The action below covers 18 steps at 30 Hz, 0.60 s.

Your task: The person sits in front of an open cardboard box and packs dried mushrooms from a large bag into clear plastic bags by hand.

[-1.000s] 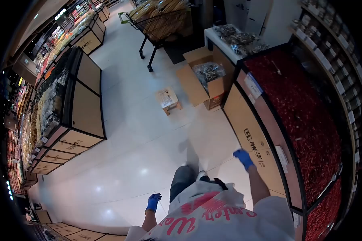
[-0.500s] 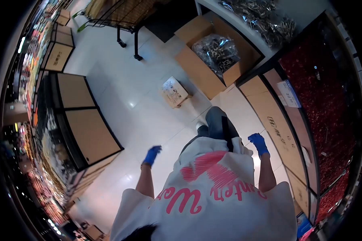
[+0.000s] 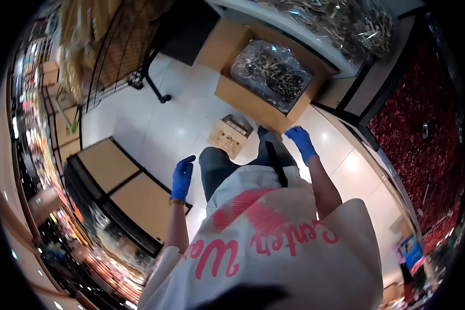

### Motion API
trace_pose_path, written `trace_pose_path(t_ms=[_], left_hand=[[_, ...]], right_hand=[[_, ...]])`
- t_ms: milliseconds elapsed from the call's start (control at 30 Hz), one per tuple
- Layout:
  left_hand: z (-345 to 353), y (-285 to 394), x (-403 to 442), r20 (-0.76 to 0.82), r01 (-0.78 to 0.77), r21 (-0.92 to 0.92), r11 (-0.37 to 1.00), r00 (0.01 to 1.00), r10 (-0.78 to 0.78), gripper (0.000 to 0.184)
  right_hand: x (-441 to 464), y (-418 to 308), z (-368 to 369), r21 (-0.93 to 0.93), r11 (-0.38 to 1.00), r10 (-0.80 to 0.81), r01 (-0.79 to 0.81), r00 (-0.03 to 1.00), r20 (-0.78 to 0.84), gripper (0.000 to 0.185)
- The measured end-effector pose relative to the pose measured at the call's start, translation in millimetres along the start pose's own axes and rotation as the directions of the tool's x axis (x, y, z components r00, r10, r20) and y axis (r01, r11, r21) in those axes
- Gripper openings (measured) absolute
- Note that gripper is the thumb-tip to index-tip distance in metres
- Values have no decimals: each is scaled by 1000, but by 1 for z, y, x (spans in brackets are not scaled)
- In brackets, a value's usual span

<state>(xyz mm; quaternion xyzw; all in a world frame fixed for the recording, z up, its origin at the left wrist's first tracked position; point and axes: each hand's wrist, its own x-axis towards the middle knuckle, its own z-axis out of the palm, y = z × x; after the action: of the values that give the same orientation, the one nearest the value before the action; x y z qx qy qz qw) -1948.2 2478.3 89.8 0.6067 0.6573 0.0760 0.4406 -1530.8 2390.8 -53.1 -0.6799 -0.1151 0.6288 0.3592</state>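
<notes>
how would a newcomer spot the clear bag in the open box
Find the shopping cart, then the open cardboard box on the floor to its right, just beyond the gloved right hand. The clear, crinkled bag of dark and pale pieces lies inside. Similar packs lie on the white stand beside it; only this bag is in the box.

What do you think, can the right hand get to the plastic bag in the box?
Probably yes: the right hand looks empty and close to the box, whose top is open above the bag. A folded-out flap lies between, but looks easy to reach over.
</notes>
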Motion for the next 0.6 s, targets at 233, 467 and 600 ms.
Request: trace_pose_path(t_ms=[233, 467, 600], left_hand=[[11, -86, 147, 298, -84, 884, 461, 860, -414, 37], [-72, -16, 247, 795, -618, 547, 565, 595, -119, 17], [-70, 16, 354, 905, -792, 387, 472, 227, -361, 20]], right_hand=[[76, -56, 45, 145, 989, 28, -12, 993, -112, 12], [186, 19, 71, 259, 966, 97, -29, 962, -255, 9], [252, 31, 109, -72, 990, 84, -118, 927, -365, 25]])
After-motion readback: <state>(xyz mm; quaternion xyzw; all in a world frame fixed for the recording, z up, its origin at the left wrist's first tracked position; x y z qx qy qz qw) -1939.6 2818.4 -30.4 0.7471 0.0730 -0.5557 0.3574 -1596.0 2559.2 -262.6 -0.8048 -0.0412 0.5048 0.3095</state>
